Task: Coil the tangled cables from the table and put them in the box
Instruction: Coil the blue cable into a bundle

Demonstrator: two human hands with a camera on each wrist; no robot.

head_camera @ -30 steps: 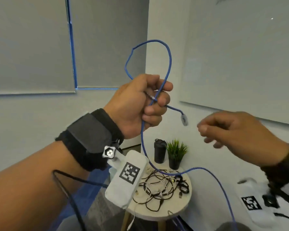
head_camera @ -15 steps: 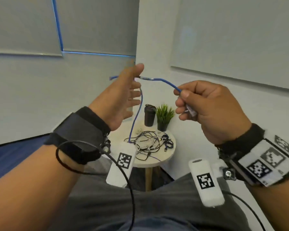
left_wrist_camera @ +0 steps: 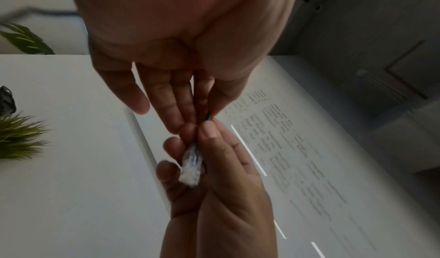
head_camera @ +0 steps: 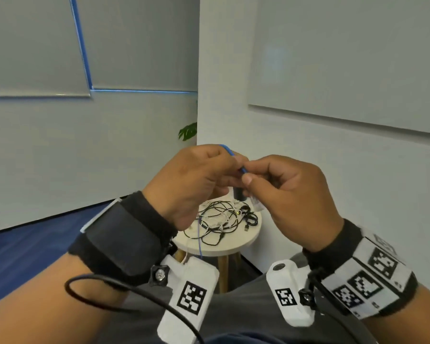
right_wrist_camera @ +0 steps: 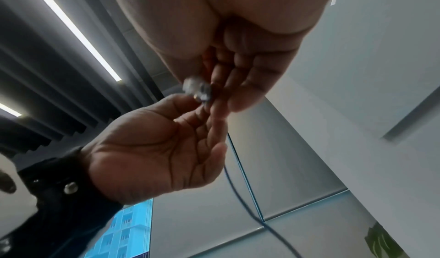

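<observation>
I hold a blue cable (head_camera: pixel 226 148) in front of me with both hands, close together. My left hand (head_camera: pixel 230 163) pinches it between thumb and forefinger; the other fingers lie fairly straight in the left wrist view. My right hand (head_camera: pixel 246 175) pinches the cable just behind its clear plug (head_camera: pixel 257 205), which hangs under the fingers and also shows as the plug (left_wrist_camera: pixel 190 168). The rest of the blue cable (right_wrist_camera: pixel 238 186) drops from the left hand. Below, a tangle of black and white cables (head_camera: pixel 221 219) lies on a small round table (head_camera: pixel 236 249). No box is in view.
A black cup (head_camera: pixel 239 193) stands at the back of the table, mostly hidden by my hands. A small green plant (left_wrist_camera: pixel 16 138) is beside it. White walls close in behind and to the right of the table; blue carpet (head_camera: pixel 35 242) lies to the left.
Both hands have come down and together; the right hand, which held the plug end apart from the left, now meets the left fingertips. The left hand went from open to pinching the cable.
</observation>
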